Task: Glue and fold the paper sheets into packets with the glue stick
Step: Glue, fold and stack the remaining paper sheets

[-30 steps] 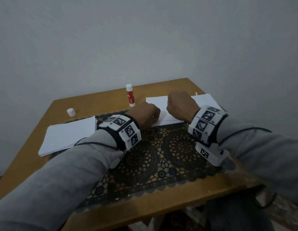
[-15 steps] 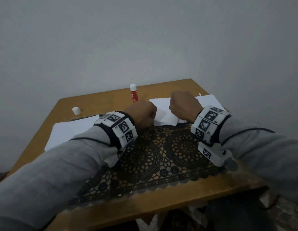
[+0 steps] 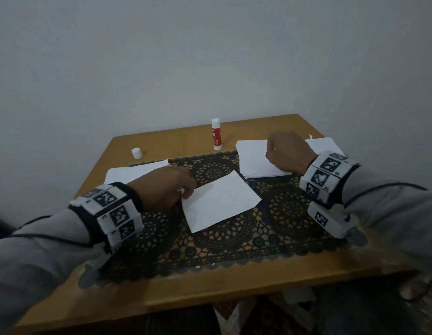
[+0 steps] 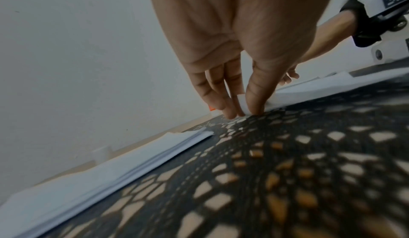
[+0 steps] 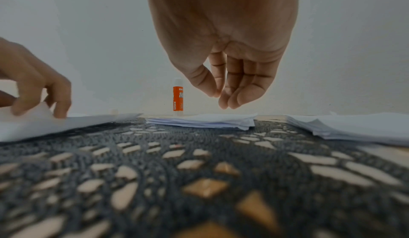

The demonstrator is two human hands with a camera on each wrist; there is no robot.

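White paper is in three places on the wooden bench (image 3: pixel 258 284): one single white paper sheet (image 3: pixel 219 201) lies tilted on the middle of the black lace mat (image 3: pixel 234 240), one stack of white sheets (image 3: pixel 135 170) lies at the left, partly on the mat, and one more stack of white sheets (image 3: pixel 253 158) lies at the right far side. The left hand (image 3: pixel 166 187) pinches the left corner of the single sheet; in the left wrist view the thumb and the fingers (image 4: pixel 223 101) close on this corner, with their tips touching the mat. The right hand (image 3: pixel 288 151) is over the right stack, its fingers loosely curled, and in the right wrist view it holds nothing and hangs a little above the paper. One red and white glue stick (image 3: pixel 216 137) stands upright near the far edge of the bench, between the two stacks and apart from both hands. One small white cap (image 3: pixel 136 153) stands alone on the bare wood at the far left, near the left stack. Both wrists carry white bands with black square markers.
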